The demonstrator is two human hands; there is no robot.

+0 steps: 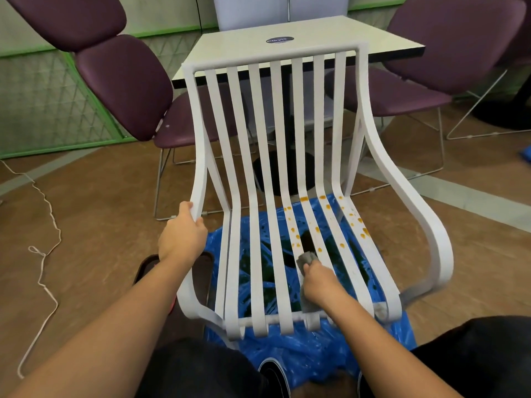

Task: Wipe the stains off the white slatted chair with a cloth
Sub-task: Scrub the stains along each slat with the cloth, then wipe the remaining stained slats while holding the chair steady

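Note:
The white slatted chair (275, 133) stands right in front of me, its seat slats running toward me. Orange-brown stains (321, 222) dot the right-hand seat slats, from the bend of the backrest down toward the middle of the seat. My left hand (181, 237) grips the chair's left armrest where it curves down. My right hand (319, 280) holds a grey cloth (306, 258) and presses it onto a seat slat just below the lowest stains. Part of the cloth hangs under my palm.
Blue plastic sheeting (316, 357) lies under the chair on the brown floor. A white square table (301, 38) stands behind the chair, with purple chairs (120, 79) on both sides. A white cord (43, 254) trails over the floor at left. My dark-clothed knees fill the bottom edge.

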